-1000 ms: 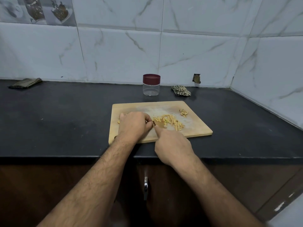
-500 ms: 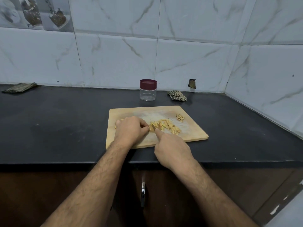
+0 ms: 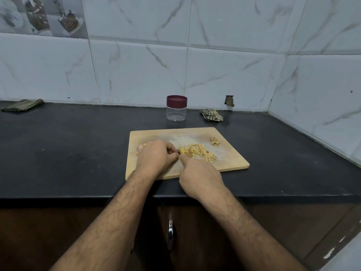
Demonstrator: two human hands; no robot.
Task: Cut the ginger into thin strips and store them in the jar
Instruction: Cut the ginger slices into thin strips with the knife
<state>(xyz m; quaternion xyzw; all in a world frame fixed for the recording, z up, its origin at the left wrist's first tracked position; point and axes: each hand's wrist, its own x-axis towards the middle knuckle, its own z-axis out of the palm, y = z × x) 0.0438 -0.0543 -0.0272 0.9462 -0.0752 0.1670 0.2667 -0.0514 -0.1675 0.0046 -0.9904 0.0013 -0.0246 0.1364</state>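
head view | left hand (image 3: 155, 157) curled on the cutting board (image 3: 230, 159), holding a ginger piece mostly hidden under it | right hand (image 3: 199, 176) closed around a knife, blade barely visible | cut ginger strips (image 3: 199, 152) piled just right of the fingers | jar (image 3: 176, 108) behind the board, lid on

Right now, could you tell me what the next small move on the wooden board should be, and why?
Probably one more thin cut. The left hand covers a ginger piece on the pale wooden cutting board, the right hand seems to grip a knife there, and the clear jar with maroon lid stands closed and empty.
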